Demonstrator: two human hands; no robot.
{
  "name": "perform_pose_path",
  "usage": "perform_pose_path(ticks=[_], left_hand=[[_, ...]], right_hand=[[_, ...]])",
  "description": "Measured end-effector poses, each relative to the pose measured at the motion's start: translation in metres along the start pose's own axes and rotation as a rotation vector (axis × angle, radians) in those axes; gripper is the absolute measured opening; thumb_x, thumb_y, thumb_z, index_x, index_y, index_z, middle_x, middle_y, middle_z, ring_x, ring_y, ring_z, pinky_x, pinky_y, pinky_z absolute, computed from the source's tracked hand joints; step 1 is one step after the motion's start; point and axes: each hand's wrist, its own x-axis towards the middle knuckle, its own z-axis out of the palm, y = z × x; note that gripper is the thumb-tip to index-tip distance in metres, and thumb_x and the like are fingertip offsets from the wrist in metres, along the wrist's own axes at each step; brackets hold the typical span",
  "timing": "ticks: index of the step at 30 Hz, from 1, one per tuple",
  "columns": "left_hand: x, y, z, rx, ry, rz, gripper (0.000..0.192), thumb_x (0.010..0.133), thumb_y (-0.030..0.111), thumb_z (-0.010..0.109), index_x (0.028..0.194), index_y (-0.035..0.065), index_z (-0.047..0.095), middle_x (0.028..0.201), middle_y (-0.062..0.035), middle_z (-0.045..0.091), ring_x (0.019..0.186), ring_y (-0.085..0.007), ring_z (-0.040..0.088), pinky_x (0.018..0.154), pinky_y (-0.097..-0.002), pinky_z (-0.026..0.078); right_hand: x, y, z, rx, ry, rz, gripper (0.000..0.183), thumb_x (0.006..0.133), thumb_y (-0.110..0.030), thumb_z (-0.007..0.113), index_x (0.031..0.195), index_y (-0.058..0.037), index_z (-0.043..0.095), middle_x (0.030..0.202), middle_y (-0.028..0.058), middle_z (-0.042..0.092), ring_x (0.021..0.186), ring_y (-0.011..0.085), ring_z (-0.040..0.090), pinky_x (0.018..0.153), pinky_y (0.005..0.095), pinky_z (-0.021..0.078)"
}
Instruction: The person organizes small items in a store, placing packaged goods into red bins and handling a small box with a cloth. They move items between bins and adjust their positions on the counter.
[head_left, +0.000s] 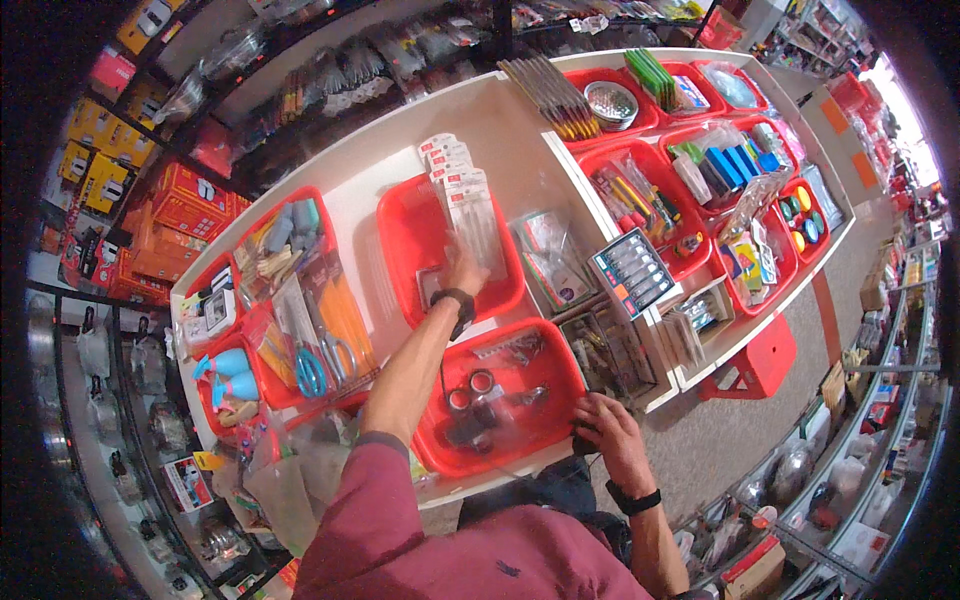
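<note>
My left hand (468, 271) reaches into a red plastic tray (401, 240). It is at the lower end of a row of overlapping white carded packs (469, 196), which lean over the tray's far rim. Blur hides whether its fingers grip them. A small flat pack (430, 286) lies in the tray beside the wrist. My right hand (609, 431) is at the right rim of a nearer red tray (551, 352), fingers curled, with something dark under them. Inside this tray are dark ring-shaped items (480, 381), a black item (476, 431) and small clear bags (510, 349).
Left stand trays with blue-handled scissors (310, 371), orange packs (345, 315) and blue bottles (231, 373). A white divider (585, 187) separates trays of assorted goods on the right. A boxed set (632, 271) straddles its edge. A red stool (761, 360) stands beyond the table.
</note>
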Motion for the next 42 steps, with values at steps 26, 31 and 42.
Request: perform_pose_path(ticks=[26, 31, 42], left_hand=[[-0.03, 0.011, -0.021, 0.329, -0.492, 0.501, 0.028, 0.092, 0.008, 0.053, 0.113, -0.004, 0.068, 0.13, -0.0273, 0.062, 0.124, -0.0434, 0.059, 0.104, -0.0518, 0.048], [-0.03, 0.018, -0.028, 0.392, -0.454, 0.49, 0.032, 0.094, 0.006, 0.047, 0.12, -0.0048, 0.063, 0.129, -0.0284, 0.059, 0.126, -0.0446, 0.058, 0.105, -0.0556, 0.048], [0.011, -0.002, -0.011, 0.024, -0.215, 0.523, 0.047, 0.092, 0.008, 0.048, 0.136, -0.0057, 0.061, 0.135, -0.0308, 0.062, 0.132, -0.0413, 0.058, 0.114, -0.0481, 0.043]], right_hand=[[0.181, -0.001, 0.111, -1.492, -0.255, -0.893, 0.049, 0.086, -0.016, 0.069, 0.133, -0.0046, 0.058, 0.15, 0.0105, 0.051, 0.135, 0.0389, 0.047, 0.104, 0.0554, 0.0474], [0.183, 0.004, 0.108, -1.57, -0.25, -0.836, 0.061, 0.086, -0.022, 0.073, 0.143, -0.0069, 0.055, 0.157, 0.0105, 0.046, 0.143, 0.038, 0.042, 0.108, 0.0552, 0.0455], [0.18, 0.005, 0.105, -1.576, -0.26, -0.856, 0.062, 0.087, -0.022, 0.072, 0.144, -0.006, 0.054, 0.157, 0.0124, 0.045, 0.145, 0.0394, 0.039, 0.11, 0.0562, 0.0433]])
